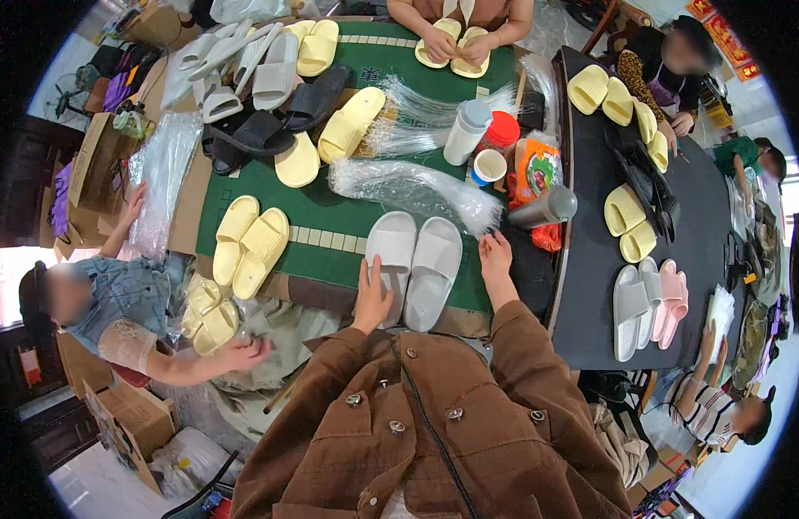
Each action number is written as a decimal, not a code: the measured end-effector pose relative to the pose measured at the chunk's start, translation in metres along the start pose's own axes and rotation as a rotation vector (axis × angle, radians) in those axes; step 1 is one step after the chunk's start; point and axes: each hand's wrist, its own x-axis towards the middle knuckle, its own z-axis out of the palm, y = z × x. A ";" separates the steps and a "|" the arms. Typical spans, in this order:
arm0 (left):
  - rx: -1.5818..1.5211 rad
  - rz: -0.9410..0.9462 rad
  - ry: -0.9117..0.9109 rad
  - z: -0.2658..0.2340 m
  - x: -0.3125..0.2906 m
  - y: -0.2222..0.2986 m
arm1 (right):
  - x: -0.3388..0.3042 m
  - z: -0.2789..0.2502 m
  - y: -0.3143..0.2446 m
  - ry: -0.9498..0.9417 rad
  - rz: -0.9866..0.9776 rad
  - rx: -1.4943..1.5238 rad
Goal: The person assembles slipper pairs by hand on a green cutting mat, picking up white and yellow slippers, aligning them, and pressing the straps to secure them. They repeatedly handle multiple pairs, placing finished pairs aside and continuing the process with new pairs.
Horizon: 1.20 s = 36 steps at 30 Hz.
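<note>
While my left hand [371,298] lies flat with its fingers spread on the near edge of the left grey slide [391,255], nothing is clamped — it only presses the sole down. My right hand [495,259] sits just right of the other grey slide [432,270], fingers loosely curled at the tail of a clear plastic bag [412,186]; whether they pinch the film I cannot tell. Both slides lie side by side, soles down and toes away from me, on the green mat [330,221] at the table's near edge. To do this well, I judge the pair should stay squared together under the left palm so the thin film can open without dragging them askew. They look like moulded foam — matte, ribbed across the strap, rounded and thick-soled. By contrast the bag is glossy, crinkled and limp, and will likely cling. Further off lie yellow slides [248,242] of the same shape, black ones [261,134], a white bottle [465,131] and a steel flask [545,208].
</note>
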 end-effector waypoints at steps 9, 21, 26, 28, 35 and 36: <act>-0.218 -0.081 0.050 -0.016 -0.006 0.035 | -0.070 -0.013 -0.010 -0.261 0.008 -0.031; -1.162 -0.515 -0.074 -0.024 0.010 0.053 | -0.157 -0.017 -0.015 -0.644 0.236 -0.461; -1.005 -0.519 0.147 -0.045 0.006 0.022 | -0.150 -0.038 -0.022 -0.604 0.234 -0.544; -0.915 -0.476 0.144 -0.047 0.002 0.010 | -0.148 -0.040 -0.021 -0.579 0.231 -0.562; -0.273 -0.347 -0.389 -0.026 -0.031 -0.021 | -0.140 -0.043 0.000 -0.656 0.062 -0.775; -0.207 -0.312 -0.398 -0.022 -0.034 -0.014 | -0.142 -0.040 0.002 -0.663 0.023 -0.839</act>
